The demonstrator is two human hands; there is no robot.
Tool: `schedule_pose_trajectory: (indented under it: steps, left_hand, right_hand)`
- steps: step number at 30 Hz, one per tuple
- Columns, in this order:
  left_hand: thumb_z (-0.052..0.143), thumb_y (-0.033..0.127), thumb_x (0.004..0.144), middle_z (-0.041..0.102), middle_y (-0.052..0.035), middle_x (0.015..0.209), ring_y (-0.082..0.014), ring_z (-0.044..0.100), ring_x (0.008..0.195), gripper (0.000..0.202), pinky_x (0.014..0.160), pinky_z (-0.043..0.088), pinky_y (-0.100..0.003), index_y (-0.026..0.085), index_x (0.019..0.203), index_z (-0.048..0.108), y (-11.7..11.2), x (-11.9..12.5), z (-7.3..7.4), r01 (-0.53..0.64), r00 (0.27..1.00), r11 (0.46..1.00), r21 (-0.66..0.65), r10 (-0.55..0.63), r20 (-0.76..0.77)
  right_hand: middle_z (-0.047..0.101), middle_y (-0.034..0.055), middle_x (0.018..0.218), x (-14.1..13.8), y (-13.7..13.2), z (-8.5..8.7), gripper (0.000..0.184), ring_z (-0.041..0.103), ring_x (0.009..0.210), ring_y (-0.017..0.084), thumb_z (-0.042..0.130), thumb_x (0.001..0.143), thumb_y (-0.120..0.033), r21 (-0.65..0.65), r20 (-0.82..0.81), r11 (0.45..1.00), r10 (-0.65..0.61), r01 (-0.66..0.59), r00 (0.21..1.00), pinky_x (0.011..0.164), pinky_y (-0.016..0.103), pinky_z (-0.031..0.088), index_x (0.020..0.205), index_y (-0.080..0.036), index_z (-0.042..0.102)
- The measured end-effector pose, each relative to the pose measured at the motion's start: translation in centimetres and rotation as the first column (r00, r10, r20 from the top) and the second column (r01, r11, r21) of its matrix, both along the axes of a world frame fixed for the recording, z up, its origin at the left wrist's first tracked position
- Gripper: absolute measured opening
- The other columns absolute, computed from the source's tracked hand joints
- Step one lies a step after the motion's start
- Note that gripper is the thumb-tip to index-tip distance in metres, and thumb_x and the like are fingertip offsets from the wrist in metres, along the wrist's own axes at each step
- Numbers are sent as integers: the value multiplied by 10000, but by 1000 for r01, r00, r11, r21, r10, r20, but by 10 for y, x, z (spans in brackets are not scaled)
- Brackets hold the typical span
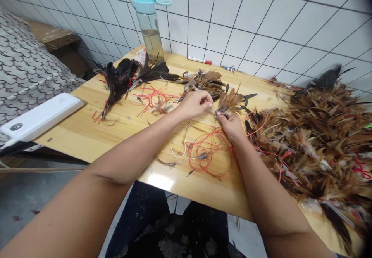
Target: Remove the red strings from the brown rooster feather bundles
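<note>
My right hand is closed on the quill end of a small bunch of brown feathers, whose tips fan upward. Just to its left, my left hand has its fingertips pinched together; what they hold, if anything, is too small to make out. Below both hands lies a loose tangle of red string on the wooden table. Dark-handled scissors lie partly hidden behind the bunch. Another heap of brown feathers sits behind my left hand.
A large pile of brown feathers covers the table's right side. Black feather bundles with red string lie at left, near a water bottle. A red-capped marker rests by the tiled wall. A white power bank sits at the left edge.
</note>
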State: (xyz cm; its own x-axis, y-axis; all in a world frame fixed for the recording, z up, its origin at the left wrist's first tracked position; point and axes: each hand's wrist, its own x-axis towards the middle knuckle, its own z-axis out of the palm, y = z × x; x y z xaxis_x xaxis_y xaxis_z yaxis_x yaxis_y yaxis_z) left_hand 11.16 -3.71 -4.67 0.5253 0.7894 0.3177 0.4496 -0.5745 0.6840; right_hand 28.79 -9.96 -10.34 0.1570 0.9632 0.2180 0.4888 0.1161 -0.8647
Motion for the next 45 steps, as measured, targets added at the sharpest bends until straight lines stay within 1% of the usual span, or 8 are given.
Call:
schedule_pose_trajectory:
  steps: [3,11,17,23,28,31,38,45]
  left_hand:
    - [623,194,782,684,2,751,-108,564,666,121,641,402,-229,146,858,703,-5,7,-7,38,998,996,-82,-41,-40]
    - [658,208,790,660,0,717,-127,547,683,68,639,365,-242,147,765,675,-19,21,-11,11,997,1000,-3,-11,-70]
    - [658,194,795,626,-20,735,-150,543,726,120,682,381,-267,147,708,589,-24,26,-16,-12,997,998,66,17,-80]
    - [615,195,794,597,-10,690,-136,514,670,135,646,372,-261,158,678,556,-23,25,-17,-37,999,997,70,39,-28]
    - [627,248,776,615,10,676,-110,502,631,113,602,362,-231,137,758,633,-14,21,-18,-51,996,996,-71,56,74]
    - [641,269,760,635,2,689,-111,522,641,159,600,379,-223,118,801,668,-9,21,-21,-58,987,985,-161,81,139]
    - [638,276,759,663,-10,722,-117,558,671,170,625,419,-221,121,815,683,-15,25,-27,-68,974,972,-225,114,197]
    - [642,256,771,711,-37,839,-149,621,786,194,723,481,-243,130,909,694,-19,31,-32,-73,976,977,-200,111,185]
  right_hand:
    - [731,71,903,-1,0,0,184,656,886,245,556,794,-340,19,37,1000,7,-7,999,842,394,517,843,-205,671]
    - [727,111,925,-7,3,-4,187,648,907,263,526,783,-231,-15,177,996,-80,84,981,843,397,508,877,-188,682]
    - [717,137,885,-14,-4,1,225,639,839,280,475,778,-190,-41,361,986,-138,164,922,800,408,493,827,-170,694]
    - [711,77,855,-13,-4,0,245,627,829,234,470,812,-264,12,231,998,-68,67,971,816,380,499,829,-194,705]
    - [685,58,830,-11,-1,-1,238,613,774,197,556,776,-359,-22,-48,1000,1,-2,999,761,342,511,865,-179,683]
    - [656,44,805,-11,-2,1,292,582,732,177,579,757,-431,-27,-128,999,42,-46,991,723,321,495,865,-175,668]
    - [531,-5,662,-12,-3,2,240,445,611,143,585,730,-412,-32,-2,999,14,-14,1000,623,292,412,780,-186,646]
    - [586,49,730,-13,-4,4,180,548,754,204,503,795,-280,65,203,996,-70,58,977,739,336,450,685,-204,624]
